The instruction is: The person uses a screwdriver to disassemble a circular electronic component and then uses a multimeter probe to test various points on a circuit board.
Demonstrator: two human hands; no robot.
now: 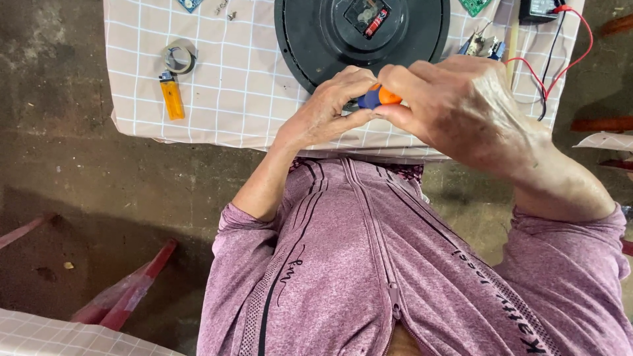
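Checked pale cloth covers the table (pixel 217 99), the broadest surface in view, with bare concrete floor below its near edge. On it, at the far side, lies a large round black plastic disc (pixel 316 46), back upward, with an open square recess at its centre showing a small red cylinder; lying flat this way, its inner parts face the person. Both forearms rise from mauve sleeves and meet just in front of the disc's near rim. The right hand (pixel 461 105) arches over from the right, knuckles up, fingers curled down; the left hand (pixel 326 109) comes in from below, thumb and fingers pinched. Between them sits a small orange-and-blue tool handle (pixel 377 97), and each hand's grip is narrow and closed around it, likely so one hand steadies while the other works. What lies under the handle cannot be seen. Well to the left lie an orange lighter (pixel 172 97) and a roll of grey tape (pixel 179 58); red and black wires (pixel 560 53) trail at the right.
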